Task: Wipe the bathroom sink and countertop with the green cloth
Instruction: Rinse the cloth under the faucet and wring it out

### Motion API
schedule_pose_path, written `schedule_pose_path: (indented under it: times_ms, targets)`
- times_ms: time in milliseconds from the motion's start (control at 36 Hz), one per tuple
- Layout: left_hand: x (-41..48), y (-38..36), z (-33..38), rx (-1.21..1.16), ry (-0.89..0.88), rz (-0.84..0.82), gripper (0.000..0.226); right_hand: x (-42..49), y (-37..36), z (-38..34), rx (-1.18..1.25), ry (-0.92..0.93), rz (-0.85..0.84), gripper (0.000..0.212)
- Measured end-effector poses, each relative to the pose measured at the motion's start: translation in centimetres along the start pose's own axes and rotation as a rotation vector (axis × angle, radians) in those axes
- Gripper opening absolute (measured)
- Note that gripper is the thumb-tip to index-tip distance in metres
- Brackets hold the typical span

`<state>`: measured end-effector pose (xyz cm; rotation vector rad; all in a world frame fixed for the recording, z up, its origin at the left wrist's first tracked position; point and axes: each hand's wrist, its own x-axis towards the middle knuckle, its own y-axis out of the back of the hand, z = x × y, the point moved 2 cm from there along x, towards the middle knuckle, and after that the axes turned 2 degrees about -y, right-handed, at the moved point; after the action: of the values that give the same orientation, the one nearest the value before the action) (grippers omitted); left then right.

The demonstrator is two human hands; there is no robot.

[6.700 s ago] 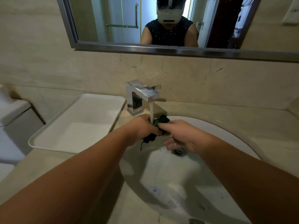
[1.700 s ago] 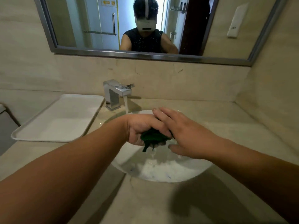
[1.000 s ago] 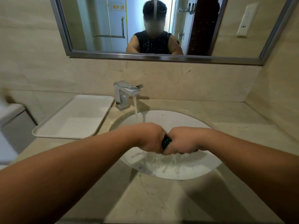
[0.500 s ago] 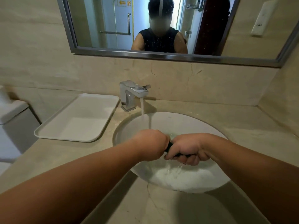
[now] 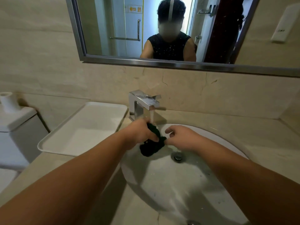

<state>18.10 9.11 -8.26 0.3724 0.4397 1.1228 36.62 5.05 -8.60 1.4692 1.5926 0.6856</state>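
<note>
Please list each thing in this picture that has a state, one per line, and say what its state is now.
Square chrome faucet: running, water falling.
Dark green cloth: wet-looking, bunched, hanging over the basin.
Left hand: grip closed on the cloth.
Right hand: fingers pinching the cloth's edge.
White oval sink: wet.
Metal drain: cannot tell if open.
White rectangular tray: empty.

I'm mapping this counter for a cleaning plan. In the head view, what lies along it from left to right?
Toilet tank → white tray → faucet → left hand → green cloth → right hand → bare countertop.
</note>
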Motion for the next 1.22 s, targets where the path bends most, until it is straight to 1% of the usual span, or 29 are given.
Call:
schedule_pose_path:
  times_ms: [111,194,250,333,472,500,583,611,694,806,833,917,972,1028,1083,1139,1222]
  targets:
    - [0.9,0.3,-0.5,-0.165,-0.026,0.08,0.054,1.2,0.5,0.0,0.102,-0.014,0.045,0.044]
    - [1.4,0.7,-0.8,-0.322,-0.02,0.091,0.052,1.7,1.4,-0.3,0.16,-0.016,0.141,0.028]
    - [1.8,0.8,-1.1,-0.402,-0.009,0.099,0.052,2.0,2.3,-0.8,0.216,-0.027,0.214,0.022]
    - [2.3,0.9,-1.5,-0.497,-0.006,0.088,0.047,3.0,3.6,-1.6,0.336,-0.05,0.274,0.026]
    - [2.7,0.7,-1.7,-0.544,-0.017,0.041,0.029,4.9,5.1,-3.5,0.524,-0.061,0.264,0.048]
    - [2.7,0.7,-1.8,-0.554,-0.013,0.048,0.027,5.2,5.3,-3.9,0.573,-0.066,0.252,0.046]
    - [2.8,0.7,-1.6,-0.607,-0.015,0.079,0.023,5.8,5.3,-5.3,0.736,-0.09,0.179,0.031]
    - [2.9,0.7,-1.4,-0.622,-0.021,0.089,0.023,6.0,5.2,-5.6,0.782,-0.09,0.158,0.029]
    - [2.6,0.7,-0.9,-0.661,-0.02,0.121,0.021,6.9,4.9,-6.1,0.879,-0.068,0.135,0.037]
    - [2.5,0.1,-0.3,-0.778,0.021,0.128,0.026,7.5,4.4,-5.9,0.924,-0.054,0.112,0.048]
    - [2.6,-0.1,-0.2,-0.826,0.047,0.135,0.028,7.5,4.3,-5.9,0.93,-0.053,0.111,0.049]
    - [2.8,-0.6,-0.1,-0.948,0.139,0.147,0.029,7.5,4.2,-5.7,0.961,-0.055,0.118,0.04]
    - [2.9,-0.9,-0.2,-0.991,0.192,0.148,0.028,7.3,4.2,-5.7,0.978,-0.055,0.113,0.041]
    - [3.2,-1.1,-0.3,-0.991,0.221,0.145,0.038,7.2,4.1,-5.8,1.003,-0.054,0.108,0.045]
    - [3.2,-1.3,-0.1,-0.955,0.236,0.133,0.04,6.9,4.1,-6.0,1.016,-0.054,0.101,0.034]
    - [3.0,-1.5,0.1,-0.909,0.251,0.139,0.031,6.7,4.0,-6.1,1.032,-0.052,0.097,0.028]
    - [2.9,-1.4,0.1,-0.787,0.248,0.183,0.023,6.5,4.2,-6.1,1.047,-0.059,0.102,0.032]
